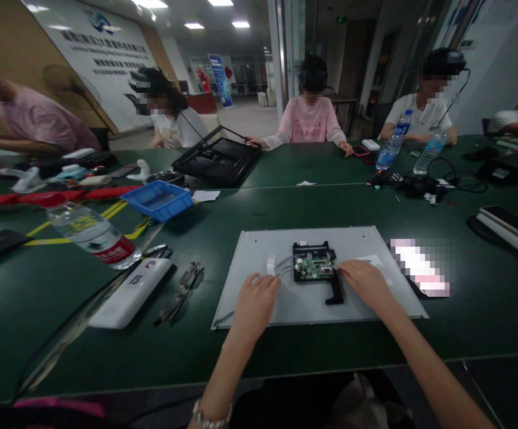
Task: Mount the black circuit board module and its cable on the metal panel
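Observation:
A flat light-grey panel (250,250) lies on the table in front of me. On its middle sits a green circuit board (315,269) in a black bracket (337,293), with thin grey cables (285,266) running out to the left. My left hand (259,296) rests on the panel beside these cables, its fingers loosely bent and apart from the board. At the board's right edge, my right hand (366,283) has thumb and fingers pinched together. Whatever lies between those fingertips is too small to make out.
Left of the panel lie eyeglasses (180,293), a white power bank (131,293) and a tipped water bottle (93,233). Farther back is a blue tray (158,201). A lit phone (422,268) lies at right. Across the table, a person holds a black frame (223,158).

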The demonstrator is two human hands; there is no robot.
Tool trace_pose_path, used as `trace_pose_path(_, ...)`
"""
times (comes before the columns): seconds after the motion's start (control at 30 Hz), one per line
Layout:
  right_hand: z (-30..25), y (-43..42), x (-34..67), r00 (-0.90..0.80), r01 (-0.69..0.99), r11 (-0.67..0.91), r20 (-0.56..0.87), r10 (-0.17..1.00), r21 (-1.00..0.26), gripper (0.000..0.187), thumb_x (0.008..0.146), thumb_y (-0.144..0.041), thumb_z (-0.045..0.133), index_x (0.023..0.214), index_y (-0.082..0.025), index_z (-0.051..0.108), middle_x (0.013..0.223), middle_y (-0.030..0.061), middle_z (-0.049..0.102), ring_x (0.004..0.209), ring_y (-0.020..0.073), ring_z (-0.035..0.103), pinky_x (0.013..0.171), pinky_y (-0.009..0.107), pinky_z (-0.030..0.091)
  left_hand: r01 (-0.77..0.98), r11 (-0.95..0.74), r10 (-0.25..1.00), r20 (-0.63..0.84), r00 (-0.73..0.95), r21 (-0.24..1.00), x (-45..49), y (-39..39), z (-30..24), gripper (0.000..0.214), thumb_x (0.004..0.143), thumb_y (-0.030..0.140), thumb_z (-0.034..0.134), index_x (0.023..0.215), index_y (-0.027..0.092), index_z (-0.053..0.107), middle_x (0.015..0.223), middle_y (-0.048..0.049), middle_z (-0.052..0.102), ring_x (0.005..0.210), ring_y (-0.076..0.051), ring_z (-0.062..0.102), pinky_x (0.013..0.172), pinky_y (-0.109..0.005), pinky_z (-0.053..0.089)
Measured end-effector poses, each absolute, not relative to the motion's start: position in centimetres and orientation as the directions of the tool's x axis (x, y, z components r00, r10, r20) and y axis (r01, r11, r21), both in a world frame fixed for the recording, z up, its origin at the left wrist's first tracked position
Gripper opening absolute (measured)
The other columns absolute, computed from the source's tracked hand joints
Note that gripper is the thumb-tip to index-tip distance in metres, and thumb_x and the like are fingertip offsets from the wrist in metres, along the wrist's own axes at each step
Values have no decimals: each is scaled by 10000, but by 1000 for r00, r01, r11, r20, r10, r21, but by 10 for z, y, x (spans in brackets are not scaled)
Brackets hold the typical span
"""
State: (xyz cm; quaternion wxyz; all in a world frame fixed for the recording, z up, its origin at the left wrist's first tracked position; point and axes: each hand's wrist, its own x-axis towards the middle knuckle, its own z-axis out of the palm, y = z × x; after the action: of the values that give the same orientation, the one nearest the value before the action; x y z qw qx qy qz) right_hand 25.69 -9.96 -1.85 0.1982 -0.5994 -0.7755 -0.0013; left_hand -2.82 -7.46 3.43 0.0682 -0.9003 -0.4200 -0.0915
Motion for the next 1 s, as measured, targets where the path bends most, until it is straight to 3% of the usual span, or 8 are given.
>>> trace_pose_path(0.17,-27,-106,272,-106,961,199,409,906,-191,257,878,-158,429,1049,-179,620,1056,89,663,990,226,591,873,368,440,807,-591,754,359,550,6,-42,-63,39,247,862,88,435,994,195,614,1051,-63,681,966,-213,627,972,-422,366)
trace_pose_path(0.4,-32,-113,279,-43,942,172,406,913,-289,313,816,-133,423,1024,-184,652,1069,81,663,1008,230,590,898,404,460,840,-531,837,228,498,115,-57,-53,24,249,886,177,404,913,234,645,961,-32,711,878,-202,658,988,-446,350)
trace_pose_path(0.53,-32,-114,274,11,915,165,432,902,-367,333,811,-136,407,1033,-192,648,1082,75,658,1022,224,587,916,415,459,841,-516,847,241,473,163,-56,-51,28,233,888,216,420,949,234,644,975,-37,704,920,-212,642,996,-463,342)
trace_pose_path(0.7,-36,-112,270,-2,877,210,434,901,-432,303,823,-148,410,1016,-184,642,1071,73,661,1022,211,586,945,405,447,780,-595,799,254,546,195,-25,-30,49,233,898,234,436,1034,201,622,1018,-59,681,960,-211,616,885,-361,441)
trace_pose_path(0.87,-38,-111,271,-4,849,235,439,898,-473,293,822,-149,414,1002,-189,642,1057,72,664,1019,211,589,936,406,453,719,-685,725,214,655,118,29,9,47,235,889,199,467,1074,175,610,1038,-79,662,982,-217,599,869,-334,443)
trace_pose_path(1.0,-38,-111,273,-3,840,232,423,906,-491,290,823,-147,414,996,-193,642,1051,73,663,1013,215,590,922,415,460,710,-703,708,132,694,41,55,29,32,186,884,200,483,912,142,658,928,-109,670,944,-226,607,856,-334,437)
